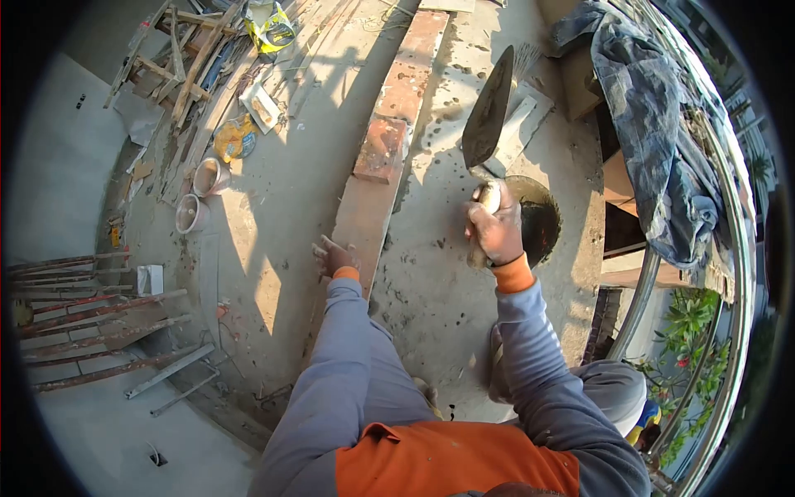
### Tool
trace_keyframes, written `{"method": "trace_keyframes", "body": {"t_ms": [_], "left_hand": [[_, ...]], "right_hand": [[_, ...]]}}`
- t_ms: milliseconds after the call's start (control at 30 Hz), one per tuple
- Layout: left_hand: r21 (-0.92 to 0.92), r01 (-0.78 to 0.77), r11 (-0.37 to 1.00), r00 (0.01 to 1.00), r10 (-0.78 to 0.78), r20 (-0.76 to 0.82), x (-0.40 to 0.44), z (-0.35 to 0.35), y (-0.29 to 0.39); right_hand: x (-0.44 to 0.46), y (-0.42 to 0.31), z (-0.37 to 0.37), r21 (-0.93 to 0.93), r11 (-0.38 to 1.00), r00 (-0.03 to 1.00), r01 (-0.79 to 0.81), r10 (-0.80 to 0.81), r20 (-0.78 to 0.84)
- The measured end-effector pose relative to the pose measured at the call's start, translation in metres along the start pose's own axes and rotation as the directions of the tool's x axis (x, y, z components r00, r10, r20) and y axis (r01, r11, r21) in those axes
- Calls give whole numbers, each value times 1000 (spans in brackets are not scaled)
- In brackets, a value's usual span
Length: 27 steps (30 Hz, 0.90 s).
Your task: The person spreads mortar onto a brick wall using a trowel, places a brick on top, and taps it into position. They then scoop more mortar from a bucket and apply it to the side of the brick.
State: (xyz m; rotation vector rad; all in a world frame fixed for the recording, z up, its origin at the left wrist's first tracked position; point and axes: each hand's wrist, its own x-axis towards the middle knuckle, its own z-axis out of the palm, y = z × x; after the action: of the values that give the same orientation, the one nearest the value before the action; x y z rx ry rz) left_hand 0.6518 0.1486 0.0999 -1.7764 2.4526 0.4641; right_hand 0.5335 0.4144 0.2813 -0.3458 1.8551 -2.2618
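Note:
A trowel (489, 116) with a dark, mortar-smeared blade points up and away, its wooden handle wrapped by the fingers of my right hand (497, 228). Just right of that hand, partly behind it, sits a round pan (542, 217) with dark wet contents. My left hand (334, 255) rests at the left edge of a long board (364, 203), fingers apart and holding nothing. A reddish brick (382, 150) lies on the board, beyond my left hand. Farther along, the board's surface is reddish and blotched.
Two small buckets (191, 214) stand at left, near a yellow bag (235, 138) and scrap wood (195, 62). Rusty metal rods (99, 327) lie at lower left. Blue cloth (642, 108) hangs over the curved railing (741, 240) at right. A flat grey piece (523, 124) lies beside the trowel blade.

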Motion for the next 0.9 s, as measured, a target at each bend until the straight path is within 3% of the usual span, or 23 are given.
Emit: {"method": "trace_keyframes", "body": {"t_ms": [67, 133, 167, 200, 233, 267, 300, 367, 400, 467, 500, 633, 700, 733, 833, 867, 900], "left_hand": [[-259, -311, 914, 949, 314, -33, -21, 4, 35], [-758, -425, 495, 781, 623, -32, -41, 62, 65], [-785, -271, 557, 752, 631, 188, -75, 55, 84], [-705, -273, 655, 700, 638, 321, -100, 67, 99], [-685, -233, 691, 648, 635, 420, -122, 85, 108], [-659, -199, 726, 586, 627, 514, -142, 100, 116], [-667, -197, 718, 570, 638, 518, -161, 94, 124], [-607, 198, 769, 482, 463, 744, -186, 67, 138], [-604, 194, 773, 470, 467, 749, -188, 72, 142], [-676, 455, 580, 567, 397, 722, -191, 88, 146], [-729, 476, 492, 617, 404, 675, -190, 86, 146], [-739, 455, 498, 552, 494, 672, -169, 124, 159], [-860, 189, 475, 793, 442, 419, -167, 148, 173], [-860, 190, 473, 788, 450, 421, -171, 149, 172], [-892, -85, 444, 944, 323, 71, -172, 127, 169], [-899, -101, 426, 943, 329, 50, -167, 116, 168], [-896, -70, 439, 904, 408, 129, -163, 103, 163]], "right_hand": [[-11, -26, -12, -10, 991, 978, 134, -134, -160], [-26, -4, -29, -76, 989, 915, 127, -146, -376], [-41, 10, -35, -70, 997, 893, 14, -44, -449], [-59, 22, -42, -54, 994, 851, -96, 54, -522], [-74, 31, -53, 45, 933, 831, -356, 338, -442], [-89, 36, -64, 118, 795, 729, -595, 596, -336], [-106, 40, -62, 63, 795, 718, -604, 576, -392], [-123, 38, -59, -19, 833, 751, -553, 488, -445], [-124, 26, -58, -18, 833, 745, -553, 485, -458], [-130, -14, -57, -42, 906, 804, -421, 351, -481], [-135, -32, -61, -54, 912, 812, -407, 334, -478], [-177, -118, -64, -171, 889, 804, -425, 284, -523], [-195, -148, -70, -209, 881, 825, -424, 280, -491], [-198, -158, -69, -213, 881, 823, -422, 273, -498], [-192, -177, -70, -231, 908, 868, -349, 221, -444], [-186, -174, -74, -232, 917, 876, -326, 201, -438], [-180, -167, -78, -289, 907, 897, -306, 173, -407]]}}
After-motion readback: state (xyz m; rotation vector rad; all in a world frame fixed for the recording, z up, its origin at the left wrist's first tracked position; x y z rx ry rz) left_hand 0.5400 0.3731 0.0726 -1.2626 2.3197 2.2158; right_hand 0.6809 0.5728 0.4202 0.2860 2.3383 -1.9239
